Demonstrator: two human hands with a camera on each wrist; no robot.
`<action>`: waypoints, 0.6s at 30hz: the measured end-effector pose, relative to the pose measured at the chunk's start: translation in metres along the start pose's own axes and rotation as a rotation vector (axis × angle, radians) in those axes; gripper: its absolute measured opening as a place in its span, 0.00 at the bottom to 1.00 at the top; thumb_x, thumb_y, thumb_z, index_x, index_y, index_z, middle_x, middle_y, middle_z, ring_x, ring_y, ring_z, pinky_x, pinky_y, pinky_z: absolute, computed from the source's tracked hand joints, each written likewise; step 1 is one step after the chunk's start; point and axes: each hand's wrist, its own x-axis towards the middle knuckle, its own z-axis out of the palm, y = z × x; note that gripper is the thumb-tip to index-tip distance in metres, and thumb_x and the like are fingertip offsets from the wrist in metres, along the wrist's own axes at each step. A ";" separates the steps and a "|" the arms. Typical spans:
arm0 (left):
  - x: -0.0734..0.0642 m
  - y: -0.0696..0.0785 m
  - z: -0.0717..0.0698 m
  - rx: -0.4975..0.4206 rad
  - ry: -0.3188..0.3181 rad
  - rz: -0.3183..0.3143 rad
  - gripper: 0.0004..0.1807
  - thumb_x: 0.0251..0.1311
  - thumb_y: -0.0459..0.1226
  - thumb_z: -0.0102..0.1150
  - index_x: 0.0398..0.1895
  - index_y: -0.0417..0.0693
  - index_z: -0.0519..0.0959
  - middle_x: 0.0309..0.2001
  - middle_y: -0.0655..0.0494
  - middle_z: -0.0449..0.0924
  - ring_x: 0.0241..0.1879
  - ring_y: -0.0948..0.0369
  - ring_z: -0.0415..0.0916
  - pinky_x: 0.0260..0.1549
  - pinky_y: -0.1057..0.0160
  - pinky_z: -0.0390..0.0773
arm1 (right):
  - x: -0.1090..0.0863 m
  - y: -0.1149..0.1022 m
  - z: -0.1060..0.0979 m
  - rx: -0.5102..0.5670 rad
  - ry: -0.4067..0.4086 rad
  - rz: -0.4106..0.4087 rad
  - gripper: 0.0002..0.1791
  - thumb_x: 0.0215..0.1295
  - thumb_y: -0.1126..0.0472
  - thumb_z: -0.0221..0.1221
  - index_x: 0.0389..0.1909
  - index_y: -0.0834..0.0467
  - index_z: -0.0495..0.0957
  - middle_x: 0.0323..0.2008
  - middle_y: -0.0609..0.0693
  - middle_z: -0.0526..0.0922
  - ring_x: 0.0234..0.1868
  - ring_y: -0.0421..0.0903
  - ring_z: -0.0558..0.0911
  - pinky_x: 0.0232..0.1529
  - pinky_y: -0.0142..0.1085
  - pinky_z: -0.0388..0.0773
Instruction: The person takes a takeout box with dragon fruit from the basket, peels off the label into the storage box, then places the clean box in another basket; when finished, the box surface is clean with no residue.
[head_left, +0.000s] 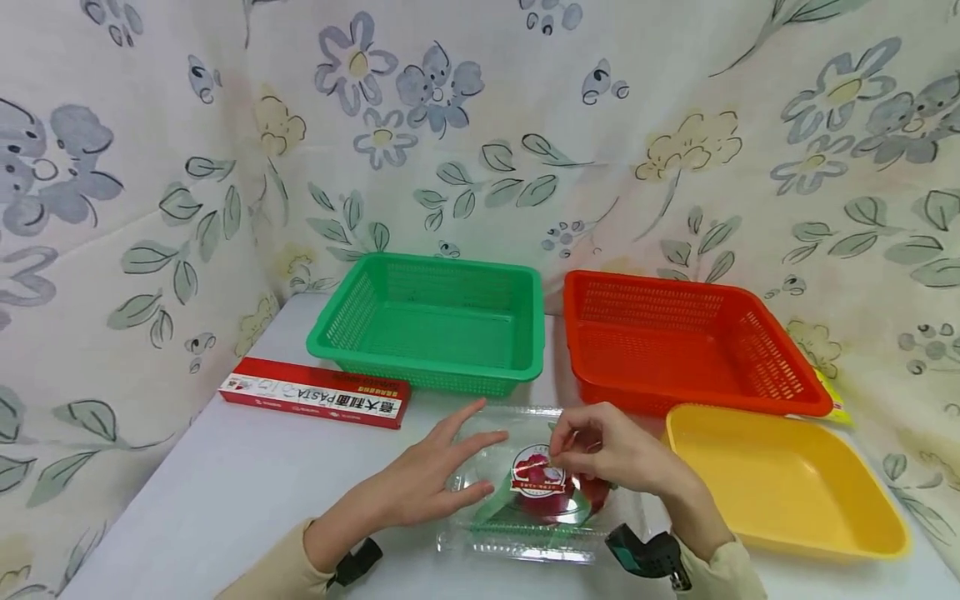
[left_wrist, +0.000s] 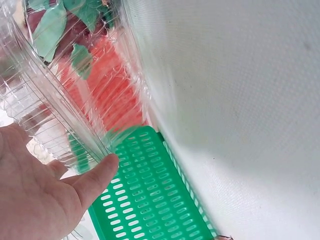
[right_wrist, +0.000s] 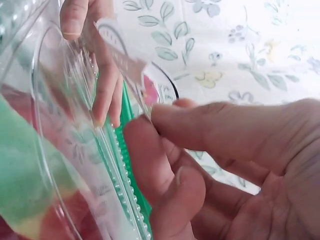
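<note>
Three open containers ringed the work: green basket [head_left: 420, 364] at back left, red basket [head_left: 645, 350] at back right, yellow tray [head_left: 787, 483] at the right. Clear plastic box [head_left: 510, 546] sat in the middle of the near side, in front of the two baskets, with green leaves and something dark red showing through it. Right hand [head_left: 618, 450] had thumb and forefinger pinched on the edge of a round label [head_left: 534, 479], lifted above the lid; couldn't tell whether any of it was stuck down. Left hand [head_left: 427, 479] had its fingers spread over the box's left part, gripping nothing. Crowding: the green basket stood just behind the box, the yellow tray just beyond the right hand, overlapping the red basket's front from my side. Red pasta carton [head_left: 315, 392] lay flat by the green basket's left front; couldn't tell if they touched. Yellow packet [head_left: 832, 400] poked out past the red basket's right end, mostly hidden. Right hand covered part of the box. Surface was a plain white table [head_left: 225, 492]; floral cloth [head_left: 480, 108] hung behind and down both sides, creased, blue and yellow flowers, green leaves. Beige sleeves [head_left: 273, 571], black device on each wrist.
</note>
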 end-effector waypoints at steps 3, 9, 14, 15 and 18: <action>-0.002 -0.001 0.000 0.000 -0.016 -0.014 0.33 0.67 0.61 0.49 0.74 0.73 0.59 0.79 0.60 0.38 0.74 0.52 0.50 0.54 0.41 0.74 | 0.002 0.001 0.004 0.010 0.052 0.014 0.03 0.62 0.65 0.66 0.35 0.60 0.82 0.30 0.51 0.82 0.26 0.48 0.81 0.25 0.38 0.82; 0.004 0.001 0.004 0.015 -0.029 -0.002 0.33 0.67 0.60 0.50 0.75 0.69 0.61 0.79 0.60 0.39 0.73 0.51 0.53 0.53 0.42 0.75 | -0.002 0.003 0.002 -0.017 0.102 0.033 0.03 0.63 0.64 0.65 0.37 0.58 0.83 0.34 0.52 0.83 0.30 0.47 0.82 0.30 0.40 0.84; 0.002 0.000 0.005 0.019 -0.025 -0.006 0.34 0.66 0.61 0.50 0.74 0.70 0.61 0.79 0.59 0.40 0.73 0.50 0.53 0.54 0.41 0.74 | -0.002 0.002 0.005 -0.023 0.079 0.024 0.06 0.63 0.64 0.64 0.41 0.58 0.84 0.35 0.52 0.83 0.32 0.47 0.82 0.33 0.39 0.84; 0.001 -0.001 0.005 0.021 -0.023 -0.011 0.34 0.66 0.62 0.50 0.74 0.71 0.61 0.79 0.59 0.40 0.73 0.50 0.53 0.54 0.41 0.75 | -0.001 0.002 0.006 -0.026 0.071 0.021 0.07 0.63 0.65 0.64 0.42 0.59 0.84 0.36 0.52 0.83 0.33 0.46 0.82 0.34 0.38 0.84; 0.000 -0.002 0.004 0.025 -0.010 -0.029 0.34 0.66 0.62 0.50 0.74 0.72 0.61 0.79 0.60 0.40 0.73 0.51 0.53 0.54 0.41 0.74 | 0.002 -0.002 0.006 -0.050 0.063 0.006 0.08 0.63 0.65 0.64 0.43 0.59 0.84 0.35 0.51 0.83 0.33 0.46 0.82 0.34 0.37 0.84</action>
